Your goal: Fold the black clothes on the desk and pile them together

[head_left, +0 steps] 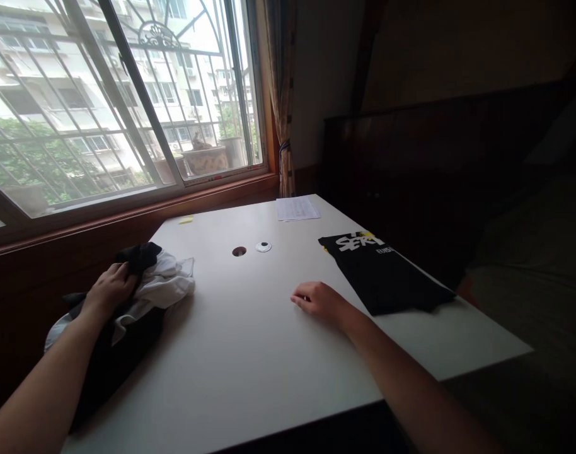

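At the left of the white table (pixel 212 353) lies a loose heap of black and white clothes. My left hand (pixel 109 291) reaches over the heap, its fingers curled into a bunched black garment (pixel 144 257) on top. Crumpled white cloth (pixel 167 277) spills out beside it, and more black cloth hangs down toward the near table edge. My right hand (pixel 319 301) rests low over the middle of the table, fingers curled in and no object visible in them. Just right of it, a black T-shirt (pixel 401 284) with white and yellow lettering lies folded flat.
Sheets of paper (pixel 297 208) lie at the table's far edge, with a yellow slip (pixel 186 219) farther left. A round cable hole (pixel 239 251) and its loose cover (pixel 263 246) are near the middle. Behind stand a barred window (pixel 127 94) and a tied curtain (pixel 283 94).
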Motion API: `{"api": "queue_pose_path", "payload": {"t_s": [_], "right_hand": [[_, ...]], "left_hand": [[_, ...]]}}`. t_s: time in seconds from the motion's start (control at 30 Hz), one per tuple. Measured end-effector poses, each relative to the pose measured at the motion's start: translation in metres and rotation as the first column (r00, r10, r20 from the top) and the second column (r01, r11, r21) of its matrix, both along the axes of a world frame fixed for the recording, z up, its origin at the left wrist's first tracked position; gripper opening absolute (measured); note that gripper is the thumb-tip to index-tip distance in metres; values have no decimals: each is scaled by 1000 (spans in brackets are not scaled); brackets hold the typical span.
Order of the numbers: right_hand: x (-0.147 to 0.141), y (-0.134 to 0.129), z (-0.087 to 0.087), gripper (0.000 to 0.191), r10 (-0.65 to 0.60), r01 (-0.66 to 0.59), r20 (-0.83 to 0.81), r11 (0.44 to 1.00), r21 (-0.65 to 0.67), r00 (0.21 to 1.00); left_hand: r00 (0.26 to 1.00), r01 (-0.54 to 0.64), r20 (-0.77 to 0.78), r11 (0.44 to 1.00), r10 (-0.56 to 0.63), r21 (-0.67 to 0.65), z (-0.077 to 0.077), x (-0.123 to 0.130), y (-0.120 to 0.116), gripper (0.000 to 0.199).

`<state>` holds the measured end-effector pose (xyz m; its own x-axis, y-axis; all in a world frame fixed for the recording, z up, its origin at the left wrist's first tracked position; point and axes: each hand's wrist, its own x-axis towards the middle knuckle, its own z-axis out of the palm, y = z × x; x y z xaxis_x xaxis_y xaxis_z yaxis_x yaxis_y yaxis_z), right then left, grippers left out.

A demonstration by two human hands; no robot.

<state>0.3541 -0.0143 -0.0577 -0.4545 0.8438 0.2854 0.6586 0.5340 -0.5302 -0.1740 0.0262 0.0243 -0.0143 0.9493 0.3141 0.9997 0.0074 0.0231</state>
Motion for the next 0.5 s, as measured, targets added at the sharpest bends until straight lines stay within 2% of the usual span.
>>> {"api": "queue_pose_path", "payload": {"t_s": [0.1,0.17,0.27,0.33,0.37,0.4,0.43,0.5], "right_hand": [[0,2,-3,20,13,-13,-1,1000,6,1000],[0,2,-3,20,20,-20,-12,1000,3,1000],[0,2,-3,21,10,-11,-26,1000,-26,1000],[1,2,-4,22,5,-6,-28,999,-46,1000],[1,2,-4,22,5,-6,-27,999,-53,1000],[1,2,-4,22,5,-6,-26,998,-57,1000],[1,2,-5,22,3,-4,-27,998,-58,1000],[1,3,-6,22,1,-3,-30,998,-56,1000]], "left_hand": [[994,-77,-79,996,80,42,2,2,-8,42],[975,-164,-130,979,179,124,5,3,-11,41],[920,-359,-40,882,389,304,17,0,-11,46],[898,-429,81,817,433,385,29,1,-12,52],[901,-427,115,806,418,410,34,4,-12,54],[919,-389,114,819,377,421,39,8,-13,54],[944,-324,84,849,319,418,42,15,-14,53],[986,-144,-32,938,162,316,39,32,-16,50]]}}
